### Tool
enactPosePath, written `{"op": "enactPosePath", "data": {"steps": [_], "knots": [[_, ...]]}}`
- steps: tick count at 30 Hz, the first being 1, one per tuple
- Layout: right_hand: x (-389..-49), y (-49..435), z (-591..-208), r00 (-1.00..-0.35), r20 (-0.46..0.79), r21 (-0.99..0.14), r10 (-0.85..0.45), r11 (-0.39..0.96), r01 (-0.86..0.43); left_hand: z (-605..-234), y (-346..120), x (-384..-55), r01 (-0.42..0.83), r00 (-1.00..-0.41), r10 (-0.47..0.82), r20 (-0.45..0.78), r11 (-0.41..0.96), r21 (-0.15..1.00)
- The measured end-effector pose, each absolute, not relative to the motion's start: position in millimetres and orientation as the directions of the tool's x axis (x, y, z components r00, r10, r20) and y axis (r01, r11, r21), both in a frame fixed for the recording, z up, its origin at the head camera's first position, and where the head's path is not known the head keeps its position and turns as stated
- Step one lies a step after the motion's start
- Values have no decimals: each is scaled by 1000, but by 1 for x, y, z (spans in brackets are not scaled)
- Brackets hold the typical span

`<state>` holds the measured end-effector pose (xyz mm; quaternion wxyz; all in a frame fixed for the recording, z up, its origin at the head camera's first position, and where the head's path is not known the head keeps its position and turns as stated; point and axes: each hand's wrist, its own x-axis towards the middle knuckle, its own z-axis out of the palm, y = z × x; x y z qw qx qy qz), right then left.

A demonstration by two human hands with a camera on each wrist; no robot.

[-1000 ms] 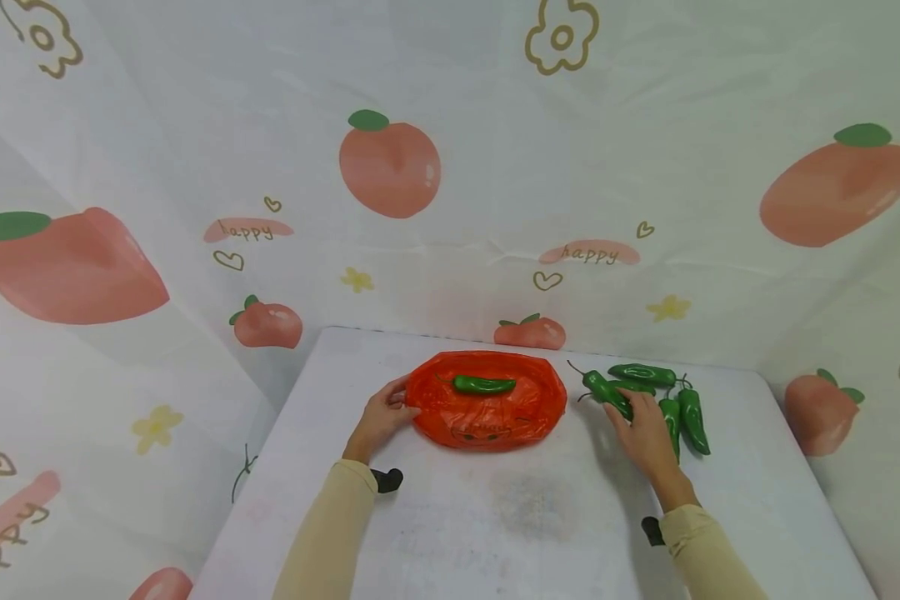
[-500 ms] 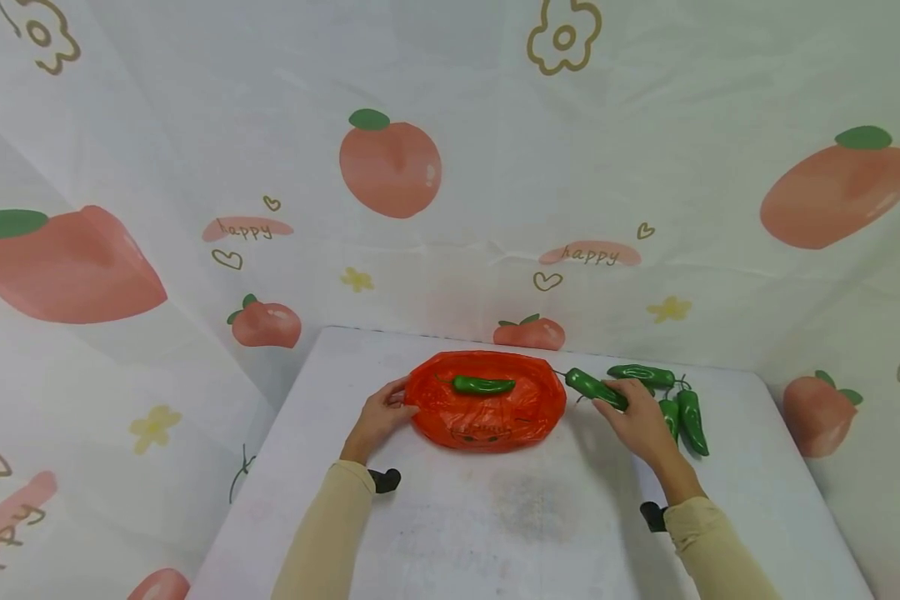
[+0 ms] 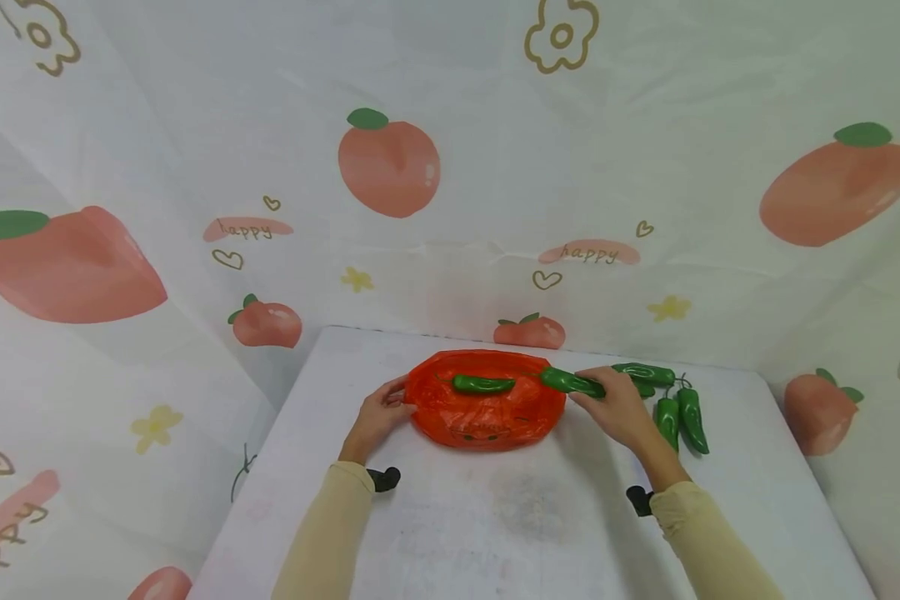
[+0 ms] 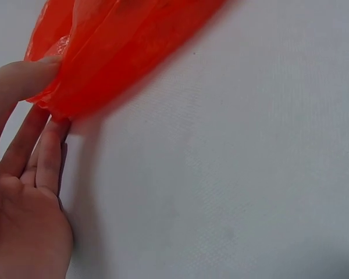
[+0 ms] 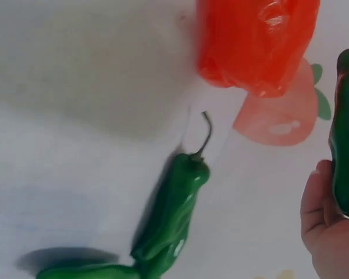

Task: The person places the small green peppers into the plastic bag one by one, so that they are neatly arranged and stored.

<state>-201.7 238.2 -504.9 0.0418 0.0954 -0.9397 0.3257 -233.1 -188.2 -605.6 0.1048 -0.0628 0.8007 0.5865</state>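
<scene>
A red plastic bag [image 3: 487, 425] lies spread with its mouth facing up near the back of the table, a green pepper [image 3: 483, 385] inside it. My left hand [image 3: 378, 421] pinches the bag's left rim, thumb on the inner side and fingers beneath, as the left wrist view shows. In my right hand [image 3: 617, 408] is another green pepper [image 3: 566, 381], gripped by its tip end, its stem end reaching over the bag's right rim. The right wrist view shows this held pepper [image 5: 348, 128] raised above the table, at the picture's right edge.
Several more green peppers [image 3: 693, 421] lie on the white table [image 3: 480, 533] to the right, behind and beside my right hand. A white cloth [image 3: 465, 275] printed with fruit hangs behind the table and along its sides. Dark wrist straps [image 3: 385, 479] show at the cuffs.
My right hand has lifted a green pepper from the pile and carried it left to the bag's right rim. My left hand has stayed at the left rim.
</scene>
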Motion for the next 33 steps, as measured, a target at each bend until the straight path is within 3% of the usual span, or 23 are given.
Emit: {"op": "enactPosePath", "data": {"steps": [18, 33], "knots": [[-219, 205, -493, -969, 98, -622, -228, 745, -238, -614, -198, -231, -209, -976, 9, -217, 226, 951], [-234, 173, -480, -920, 61, -557, -388, 751, -354, -610, -192, -234, -227, -972, 6, -234, 224, 948]]}}
